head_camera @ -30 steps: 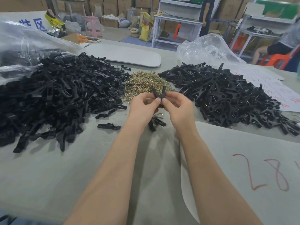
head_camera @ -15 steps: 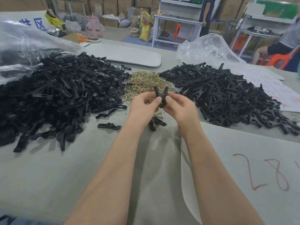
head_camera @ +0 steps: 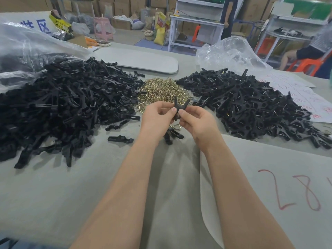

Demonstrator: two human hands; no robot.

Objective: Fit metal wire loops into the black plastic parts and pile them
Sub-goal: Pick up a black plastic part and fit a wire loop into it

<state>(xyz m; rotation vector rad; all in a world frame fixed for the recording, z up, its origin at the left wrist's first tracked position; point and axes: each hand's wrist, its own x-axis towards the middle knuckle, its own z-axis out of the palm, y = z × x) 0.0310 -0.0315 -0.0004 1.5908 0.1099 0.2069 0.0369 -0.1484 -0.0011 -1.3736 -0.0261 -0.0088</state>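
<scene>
Left hand (head_camera: 156,114) and right hand (head_camera: 195,119) both pinch 1 black plastic part (head_camera: 180,105) at its narrow waist, held above mid-surface (head_camera: 80,194), just on the near side of the wire loops (head_camera: 161,90). Part looks light, stiff and small, so best gripped near the joint. The loops are probably springy.

Looking like a small factory assembly floor. Bulk heaps of black plastic parts (head_camera: 62,105) are covering the grey counter (head_camera: 53,194), brass wire loops (head_camera: 161,90) piling between them. Cardboard cartons (head_camera: 124,6) are lining the back wall, white workbenches (head_camera: 195,19) standing in front. Sacks (head_camera: 159,33), clear poly bags (head_camera: 228,53) and plastic stools (head_camera: 102,26) are sitting around.
</scene>
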